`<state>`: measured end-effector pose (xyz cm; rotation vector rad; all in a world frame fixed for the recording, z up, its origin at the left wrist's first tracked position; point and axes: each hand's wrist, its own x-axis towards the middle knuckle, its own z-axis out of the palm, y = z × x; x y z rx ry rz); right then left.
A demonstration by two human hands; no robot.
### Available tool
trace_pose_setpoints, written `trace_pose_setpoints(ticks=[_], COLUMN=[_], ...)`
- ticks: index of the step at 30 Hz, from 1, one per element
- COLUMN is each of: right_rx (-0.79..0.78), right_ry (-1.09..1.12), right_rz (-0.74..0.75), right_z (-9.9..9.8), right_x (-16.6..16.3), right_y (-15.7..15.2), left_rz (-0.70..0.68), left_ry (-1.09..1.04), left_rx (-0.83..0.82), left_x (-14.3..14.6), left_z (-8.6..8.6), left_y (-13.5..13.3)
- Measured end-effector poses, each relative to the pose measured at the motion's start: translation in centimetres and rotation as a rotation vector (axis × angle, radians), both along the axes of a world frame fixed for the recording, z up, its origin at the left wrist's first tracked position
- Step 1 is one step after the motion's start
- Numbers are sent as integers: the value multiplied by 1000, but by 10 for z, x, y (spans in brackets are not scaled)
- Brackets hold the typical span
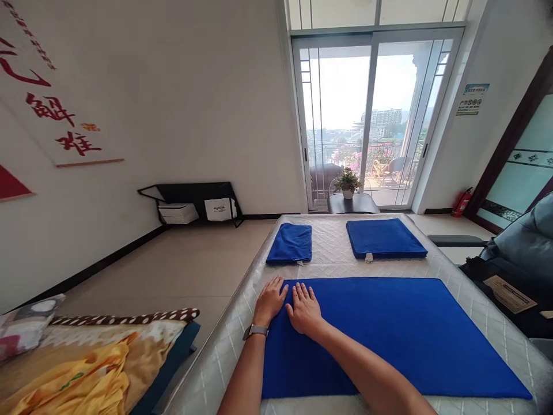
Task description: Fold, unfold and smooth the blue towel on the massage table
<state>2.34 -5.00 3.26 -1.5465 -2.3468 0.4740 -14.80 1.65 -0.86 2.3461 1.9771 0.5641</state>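
Note:
A large blue cloth, like a towel (389, 334), lies spread flat on a white quilted mattress (228, 351). My left hand (270, 301) rests at its far left corner, fingers stretched forward, with a watch on the wrist. Just right of it, my right hand (304, 308) lies flat on the cloth near the far edge, fingers extended. Neither hand grips anything. Beyond them sit a small folded blue towel (290, 243) on the left and a wider folded blue towel stack (384, 237) on the right, each with a white tag at its near edge.
A bed with yellow clothing (86, 374) stands at lower left. A black low rack (194, 196) holding white boxes is against the wall. Behind the mattress, a chair carries a potted plant (347, 183). At right are a dark armchair (522, 259) and a fire extinguisher (462, 202).

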Motion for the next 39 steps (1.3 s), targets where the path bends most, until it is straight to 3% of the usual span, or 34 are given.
trace_pose_setpoints(ticks=[8, 18, 39], right_rx=[-19, -63, -15], right_ry=[-63, -174, -358], right_rz=[-73, -219, -638], right_z=[-3, -6, -31], right_x=[61, 173, 419], right_y=[3, 0, -13], left_rz=[1, 2, -13], left_ry=[-8, 21, -13], left_rx=[-18, -18, -15], left_x=[3, 3, -2], left_z=[4, 7, 1], left_y=[-1, -3, 3])
